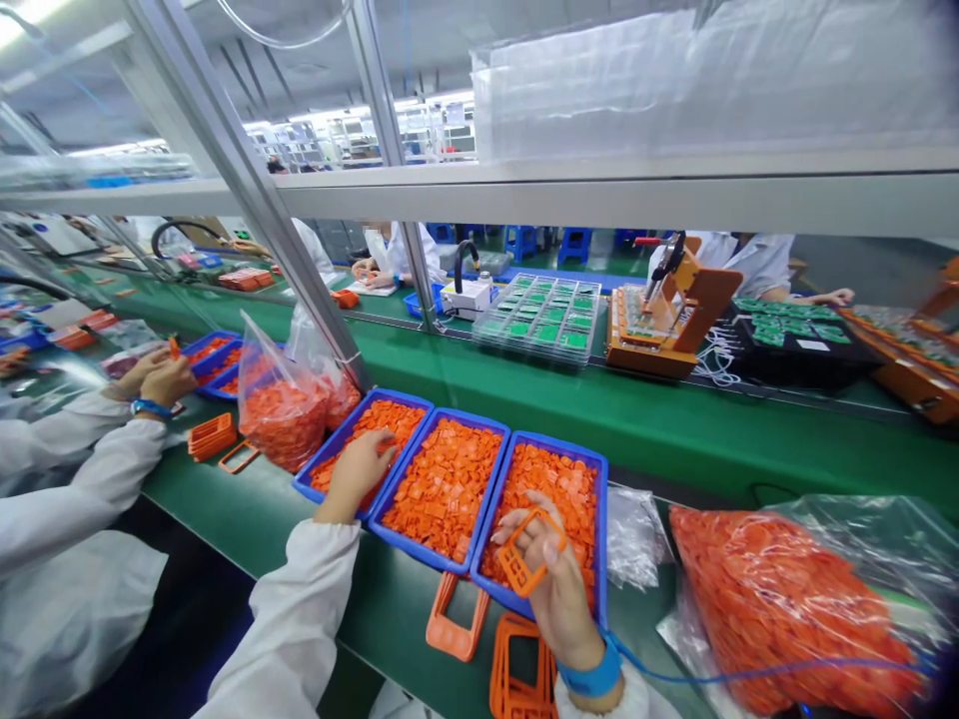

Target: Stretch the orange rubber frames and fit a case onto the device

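My left hand [361,467] is over the left blue tray [301,481], its fingers slightly bent and apart above small orange plastic parts [396,417]. Nothing shows between those fingers. Over the right tray [603,499], my right hand [561,589] grips an orange plastic frame [503,561] with cutouts at one end. A blue wrist strap [591,675] with a cord circles my right wrist. Between the two lies the middle tray [490,499], filled with the same parts. Below the trays lie a single orange frame [453,639] and a stack of frames [516,689].
Bags of orange parts stand at left [281,419] and right [794,609]. A metal upright [247,180] rises behind the trays. A co-worker's hands [161,377] are at far left. Across the green belt [465,384] stand a clear tray of circuit boards [539,325] and an orange fixture [666,320].
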Motion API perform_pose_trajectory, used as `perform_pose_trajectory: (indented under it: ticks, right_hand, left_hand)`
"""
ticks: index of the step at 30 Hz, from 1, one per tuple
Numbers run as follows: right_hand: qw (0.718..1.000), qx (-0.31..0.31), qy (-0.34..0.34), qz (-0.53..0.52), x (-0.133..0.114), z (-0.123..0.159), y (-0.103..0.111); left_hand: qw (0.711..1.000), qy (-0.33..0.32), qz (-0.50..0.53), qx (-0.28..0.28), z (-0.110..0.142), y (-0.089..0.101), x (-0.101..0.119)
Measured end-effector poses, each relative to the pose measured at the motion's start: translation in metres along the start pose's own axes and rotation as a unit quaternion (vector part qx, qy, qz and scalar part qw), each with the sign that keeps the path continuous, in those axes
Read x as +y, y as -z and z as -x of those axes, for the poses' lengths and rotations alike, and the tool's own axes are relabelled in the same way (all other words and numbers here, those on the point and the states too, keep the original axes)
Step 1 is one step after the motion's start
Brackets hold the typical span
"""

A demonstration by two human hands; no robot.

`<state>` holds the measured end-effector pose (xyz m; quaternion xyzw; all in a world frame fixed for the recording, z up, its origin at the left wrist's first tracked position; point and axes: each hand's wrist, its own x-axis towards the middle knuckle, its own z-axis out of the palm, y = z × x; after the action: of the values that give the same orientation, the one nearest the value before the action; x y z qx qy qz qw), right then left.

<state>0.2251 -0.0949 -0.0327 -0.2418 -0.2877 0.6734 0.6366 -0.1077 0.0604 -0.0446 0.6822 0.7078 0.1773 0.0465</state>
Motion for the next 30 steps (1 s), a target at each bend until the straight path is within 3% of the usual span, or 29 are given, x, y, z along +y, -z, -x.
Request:
perform_pose_trajectory:
  ticks: [5, 12, 21, 30]
  right_hand:
    - [1.0, 0.015, 0.009, -0.019, 0.001, -0.007, 0.002]
    - [0.999, 0.036, -0.006, -0.031, 0.004, -0.005, 0.0]
    - [0.995, 0.068, -0.026, -0.074, 0.003, 0.012, 0.013]
    - [0.991, 0.07, -0.021, -0.109, 0.001, 0.012, 0.019]
  left_hand:
    - [0.999, 0.019, -0.017, -0.042, 0.004, -0.01, -0.002]
    - [0.998, 0.019, -0.017, -0.053, 0.001, -0.009, -0.003]
    - [1.0, 0.015, 0.012, -0.018, 0.004, -0.009, -0.002]
    - [0.994, 0.055, 0.07, 0.056, -0.001, -0.002, 0.003]
